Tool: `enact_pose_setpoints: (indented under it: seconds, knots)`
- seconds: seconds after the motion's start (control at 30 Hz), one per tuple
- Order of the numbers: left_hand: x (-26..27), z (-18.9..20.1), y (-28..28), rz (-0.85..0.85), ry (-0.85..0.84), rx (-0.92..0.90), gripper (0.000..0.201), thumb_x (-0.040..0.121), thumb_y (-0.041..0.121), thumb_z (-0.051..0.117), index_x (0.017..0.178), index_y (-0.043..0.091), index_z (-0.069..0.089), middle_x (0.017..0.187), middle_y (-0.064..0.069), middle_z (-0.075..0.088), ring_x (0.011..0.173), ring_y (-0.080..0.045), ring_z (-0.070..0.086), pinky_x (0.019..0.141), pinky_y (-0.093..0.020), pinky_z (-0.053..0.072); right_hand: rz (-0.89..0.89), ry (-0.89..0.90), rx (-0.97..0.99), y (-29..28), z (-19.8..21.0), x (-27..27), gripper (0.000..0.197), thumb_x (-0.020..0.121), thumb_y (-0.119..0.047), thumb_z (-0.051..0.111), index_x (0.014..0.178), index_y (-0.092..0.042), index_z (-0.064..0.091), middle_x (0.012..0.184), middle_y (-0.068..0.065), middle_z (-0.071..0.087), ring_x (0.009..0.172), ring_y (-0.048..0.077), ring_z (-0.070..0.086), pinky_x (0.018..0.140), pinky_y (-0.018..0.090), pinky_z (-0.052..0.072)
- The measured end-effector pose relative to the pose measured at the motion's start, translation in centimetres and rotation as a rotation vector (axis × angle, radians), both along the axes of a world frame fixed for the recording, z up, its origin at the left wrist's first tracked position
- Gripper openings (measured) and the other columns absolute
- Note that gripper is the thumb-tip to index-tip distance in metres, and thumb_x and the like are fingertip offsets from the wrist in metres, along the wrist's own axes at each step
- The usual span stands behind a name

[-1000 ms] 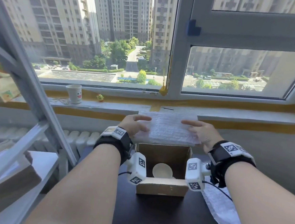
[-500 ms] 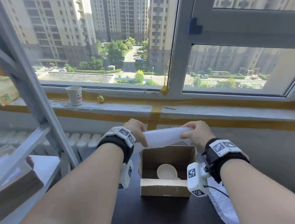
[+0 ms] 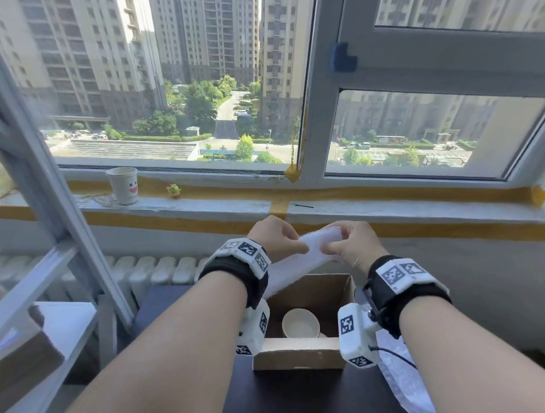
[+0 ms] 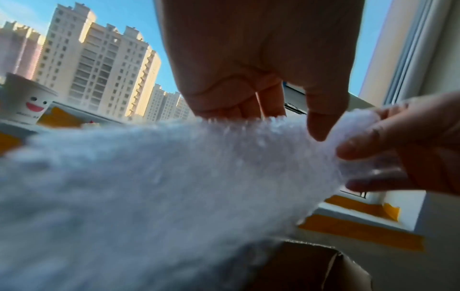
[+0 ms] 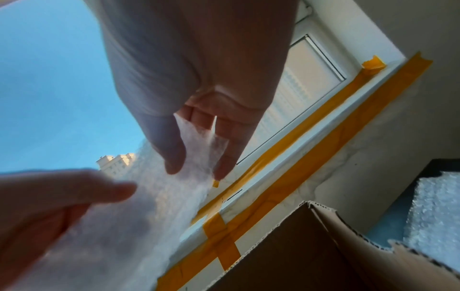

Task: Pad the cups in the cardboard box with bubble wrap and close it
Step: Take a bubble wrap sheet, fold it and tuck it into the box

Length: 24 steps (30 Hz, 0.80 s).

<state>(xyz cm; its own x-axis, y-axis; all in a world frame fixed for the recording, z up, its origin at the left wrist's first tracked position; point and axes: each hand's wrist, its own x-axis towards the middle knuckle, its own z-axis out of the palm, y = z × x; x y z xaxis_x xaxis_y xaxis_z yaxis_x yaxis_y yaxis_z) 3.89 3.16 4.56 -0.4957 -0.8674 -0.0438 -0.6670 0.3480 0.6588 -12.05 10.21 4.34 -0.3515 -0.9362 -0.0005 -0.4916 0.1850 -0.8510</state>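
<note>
Both my left hand (image 3: pixel 276 239) and right hand (image 3: pixel 352 247) pinch the folded bubble wrap (image 3: pixel 306 258) at frame centre, fingers clamped on it. The open box (image 3: pixel 298 355) with its cup (image 3: pixel 300 323) sits directly below, so the wrap, slanting toward lower left, must go straight down.

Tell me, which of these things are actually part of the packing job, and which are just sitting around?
Part of the job:
- bubble wrap sheet, pinched by the left hand and the right hand
- cardboard box, open
- cup inside the box
- spare bubble wrap right of the box

Just lying about:
- smiley paper cup on the windowsill
- little yellow toy beside it
</note>
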Motion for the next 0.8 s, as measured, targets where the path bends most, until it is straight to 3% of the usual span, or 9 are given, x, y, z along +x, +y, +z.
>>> enact_pose_setpoints:
  seconds: [0.1,0.27,0.37,0.43,0.5,0.57,0.6,0.7,0.8]
  knots:
    - [-0.8,0.2,0.2,0.059,-0.012,-0.034,0.026,0.080,0.036,0.068,0.065,0.015,0.063,0.062,-0.001,0.053,0.062,-0.018,0.048,0.058,-0.026,0.039,-0.091,0.242,-0.075,-0.2,0.5,0.6,0.032,0.075,-0.010,0.072,0.105,-0.009,0.062,0.096,0.006,0.066,0.090,0.025,0.063,0.083,0.037,0.054]
    - [-1.9,1.4,0.4,0.214,0.075,0.068,0.049,0.076,0.032,0.068,0.044,0.017,0.033,0.046,0.002,0.029,0.045,-0.018,0.027,0.047,-0.022,0.021,-0.094,0.581,-0.233,-0.1,1.4,1.9,0.022,0.082,-0.018,0.067,0.101,-0.012,0.058,0.094,0.006,0.066,0.088,0.025,0.061,0.072,0.027,0.043]
    - [-1.8,1.6,0.2,0.314,0.160,0.168,0.044,0.078,0.026,0.068,0.045,0.014,0.042,0.047,0.000,0.036,0.044,-0.017,0.033,0.046,-0.022,0.024,0.026,0.583,-0.307,0.3,1.8,2.5,0.023,0.081,-0.023,0.068,0.101,-0.012,0.066,0.099,0.003,0.067,0.090,0.020,0.061,0.073,0.023,0.040]
    - [-1.3,1.3,-0.3,0.360,0.281,0.280,0.029,0.081,0.019,0.066,0.055,0.007,0.057,0.053,-0.003,0.041,0.049,-0.017,0.038,0.050,-0.022,0.031,0.069,0.505,-0.332,0.5,2.3,2.7,0.024,0.079,-0.027,0.068,0.098,-0.013,0.071,0.101,-0.001,0.069,0.090,0.016,0.062,0.079,0.027,0.048]
    - [-1.0,1.1,-0.5,0.402,0.443,0.411,0.016,0.080,0.015,0.065,0.081,-0.001,0.065,0.067,-0.007,0.049,0.060,-0.019,0.046,0.060,-0.026,0.041,0.087,0.450,-0.342,0.2,2.5,2.5,0.019,0.079,-0.027,0.067,0.092,-0.015,0.075,0.100,-0.002,0.070,0.091,0.017,0.064,0.084,0.036,0.053]
    - [-0.9,1.2,-0.2,0.394,0.585,0.575,0.029,0.079,0.017,0.063,0.104,0.002,0.064,0.078,-0.008,0.055,0.065,-0.019,0.051,0.061,-0.028,0.044,0.092,0.457,-0.322,0.0,2.3,2.3,0.016,0.079,-0.024,0.067,0.089,-0.017,0.077,0.101,-0.004,0.069,0.092,0.017,0.064,0.085,0.039,0.054]
    - [-0.8,1.4,0.0,0.359,0.634,0.639,0.030,0.081,0.018,0.061,0.106,0.002,0.062,0.079,-0.008,0.057,0.064,-0.019,0.054,0.058,-0.027,0.045,0.096,0.472,-0.310,-0.1,2.1,2.2,0.015,0.080,-0.023,0.067,0.089,-0.017,0.077,0.101,-0.004,0.068,0.092,0.017,0.063,0.085,0.038,0.054]
    - [-0.3,1.7,0.5,0.258,0.608,0.706,0.032,0.084,0.014,0.064,0.113,0.000,0.060,0.090,-0.011,0.063,0.071,-0.020,0.061,0.062,-0.027,0.051,0.121,0.468,-0.273,0.2,1.6,2.1,0.016,0.084,-0.021,0.064,0.089,-0.016,0.078,0.100,-0.005,0.066,0.091,0.015,0.061,0.083,0.031,0.052]
    - [0.2,1.0,0.6,0.220,0.561,0.673,0.044,0.083,0.001,0.066,0.126,-0.001,0.057,0.099,-0.013,0.061,0.083,-0.021,0.060,0.078,-0.030,0.053,0.052,0.366,-0.239,0.5,1.6,2.2,0.019,0.083,-0.013,0.061,0.095,-0.017,0.077,0.101,-0.003,0.071,0.094,0.012,0.063,0.085,0.025,0.051]
